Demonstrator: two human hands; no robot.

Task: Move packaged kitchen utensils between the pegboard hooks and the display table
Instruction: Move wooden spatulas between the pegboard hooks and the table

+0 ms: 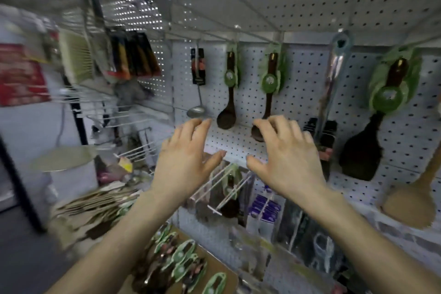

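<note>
Packs of green-carded utensils [181,262] lie heaped on the display table [220,268] at bottom centre, within easy reach. Above them hover our left hand [183,162] and right hand [284,162], both spread, fingers loosely curved and holding nothing, probably ready to take a pack. Beyond, mid-frame, a dark spoon [226,114] and its twin [269,79] hang by their cards from pegboard [310,7] hooks, bowls down.
</note>
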